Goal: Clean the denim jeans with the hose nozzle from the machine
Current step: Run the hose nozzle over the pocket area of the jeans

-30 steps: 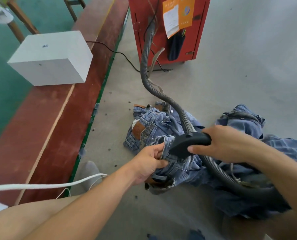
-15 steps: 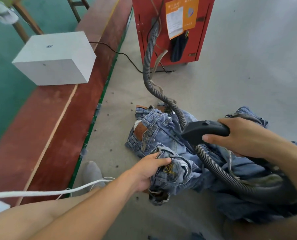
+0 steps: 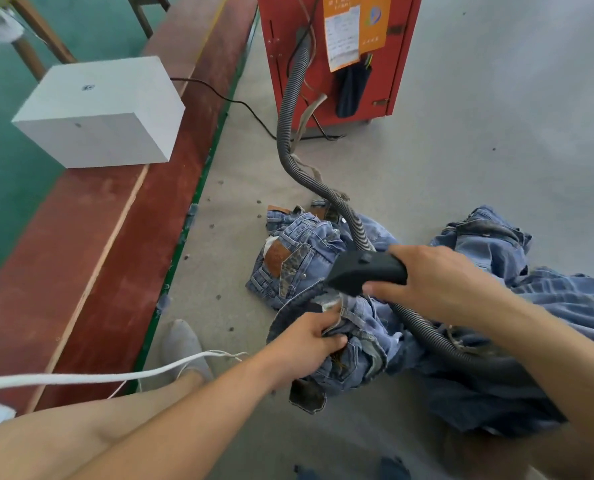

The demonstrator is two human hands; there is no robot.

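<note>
A heap of blue denim jeans [image 3: 299, 258] lies crumpled on the grey floor, brown leather patch facing up. My left hand [image 3: 309, 344] grips a bunched fold of the jeans at the heap's near edge. My right hand [image 3: 437, 282] holds the black hose nozzle [image 3: 365, 271], whose mouth points down-left onto the fabric just above my left hand. A grey ribbed hose [image 3: 288, 109] runs from the red machine [image 3: 337, 57] at the back, over the jeans, and loops under my right forearm.
A white box [image 3: 98, 112] sits on a red-brown board [image 3: 81, 244] along the left. A black cable [image 3: 240, 105] crosses the floor to the machine. A white cord [image 3: 115, 375] crosses my left leg. More denim [image 3: 565, 299] spreads to the right.
The nozzle has come down and left onto the fold beside my left hand. My left hand has shifted its grip on the bunched denim, which is turned over more.
</note>
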